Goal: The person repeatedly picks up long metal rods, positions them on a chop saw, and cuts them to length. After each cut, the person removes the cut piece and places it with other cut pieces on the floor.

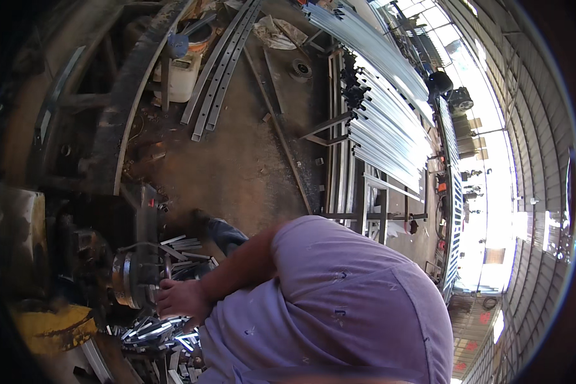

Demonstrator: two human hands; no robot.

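Note:
My right hand (182, 302) reaches left from a bare forearm and a light purple sleeve, its back turned up. Its fingers look stretched out and the thumb stands apart; I make out nothing held. The fingertips are beside a round metal part (127, 280) of a dark machine, close to or touching it; I cannot tell which. Below the hand is a heap of short cut metal pieces (150, 333). More short bar pieces (182, 246) are piled just above the hand. My left hand is not in view.
A yellow machine part (54, 328) is at lower left. A dark steel beam (118, 121) runs along the left. Punched square tubes (221, 83) lean near a white plastic container (178, 77). Long silvery tubes (390, 128) are stacked on a rack, and a bar (278, 131) lies on the floor.

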